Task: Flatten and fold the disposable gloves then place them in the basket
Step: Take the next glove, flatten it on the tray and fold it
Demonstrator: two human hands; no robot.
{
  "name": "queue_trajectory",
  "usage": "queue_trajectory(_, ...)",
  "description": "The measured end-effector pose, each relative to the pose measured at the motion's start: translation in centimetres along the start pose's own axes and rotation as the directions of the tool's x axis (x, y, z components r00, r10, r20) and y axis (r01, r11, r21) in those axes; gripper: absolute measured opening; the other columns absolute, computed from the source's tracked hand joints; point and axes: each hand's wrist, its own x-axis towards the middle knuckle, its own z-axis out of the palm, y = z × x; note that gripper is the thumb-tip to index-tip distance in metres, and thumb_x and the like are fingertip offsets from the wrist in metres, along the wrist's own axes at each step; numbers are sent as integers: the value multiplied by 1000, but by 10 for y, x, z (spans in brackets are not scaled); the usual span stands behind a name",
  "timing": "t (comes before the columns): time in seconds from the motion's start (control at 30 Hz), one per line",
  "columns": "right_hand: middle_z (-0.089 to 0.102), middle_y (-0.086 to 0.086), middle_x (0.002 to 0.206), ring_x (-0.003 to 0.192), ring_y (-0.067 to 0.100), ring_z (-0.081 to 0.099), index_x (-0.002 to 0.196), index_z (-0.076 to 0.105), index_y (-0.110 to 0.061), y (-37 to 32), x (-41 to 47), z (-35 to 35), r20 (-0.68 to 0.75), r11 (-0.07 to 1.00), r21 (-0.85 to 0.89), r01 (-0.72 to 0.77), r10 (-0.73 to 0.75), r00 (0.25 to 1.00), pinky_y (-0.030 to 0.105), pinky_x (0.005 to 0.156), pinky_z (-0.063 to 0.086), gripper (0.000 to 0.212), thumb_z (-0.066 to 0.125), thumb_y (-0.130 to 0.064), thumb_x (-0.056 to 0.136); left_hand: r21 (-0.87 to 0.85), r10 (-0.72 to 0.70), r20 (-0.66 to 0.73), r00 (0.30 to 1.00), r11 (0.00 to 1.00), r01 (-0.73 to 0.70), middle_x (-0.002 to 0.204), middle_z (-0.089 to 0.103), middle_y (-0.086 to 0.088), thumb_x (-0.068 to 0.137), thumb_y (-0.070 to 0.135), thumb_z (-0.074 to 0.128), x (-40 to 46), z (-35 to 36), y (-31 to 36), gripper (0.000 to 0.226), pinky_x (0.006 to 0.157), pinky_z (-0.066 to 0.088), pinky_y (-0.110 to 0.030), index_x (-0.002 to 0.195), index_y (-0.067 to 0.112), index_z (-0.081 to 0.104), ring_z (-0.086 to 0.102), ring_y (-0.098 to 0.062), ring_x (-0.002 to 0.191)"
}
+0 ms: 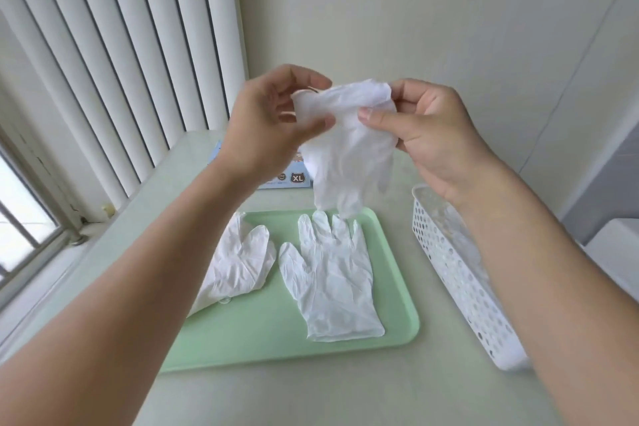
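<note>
above the tray's far edge, the left hand point(273, 121) and right hand point(425, 135) each pinch the cuff end of a crumpled glove point(349, 152) hanging in the air. two more gloves point(332, 273) lie on the green tray point(276, 339); the white basket point(449, 270) stands beside its right edge. flattening seems under way: the next move probably calls for laying the glove down and smoothing it.

"XL" in white on a dark cat-shaped badge, light-blue box point(276, 180) behind the tray point(397, 273)

White vertical blinds point(138, 45) beside pale wall point(449, 28).
</note>
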Motion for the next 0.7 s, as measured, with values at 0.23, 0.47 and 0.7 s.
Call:
queue_trajectory(0.23,76,-7,80,76,8,71,64,64,-27,108,-75,9,130,889,-454,-58,131,983,30,73,56,32,77,3,68,362,96,141,985,921,-142,88,74,16,71,-6,83,-104,11,-77,32,79,53,-19,89,20,76,68,2,83)
queue_trajectory(0.47,75,-18,97,95,-6,67,66,60,-27,139,-112,-1,176,771,-629,-98,264,948,22,81,52,31,75,-1,73,311,34,417,908,934,-178,84,69,14,80,8,79,-152,17,-111,18,69,52,-23,88,24,77,64,-1,77)
queue_trajectory(0.7,67,-24,113,115,-18,53,70,57,-26,138,-111,-7,365,764,-645,14,293,884,10,90,42,35,71,6,72,271,130,481,867,919,-288,81,67,12,84,20,81,-152,21,-108,7,61,52,-32,86,25,77,63,-7,73)
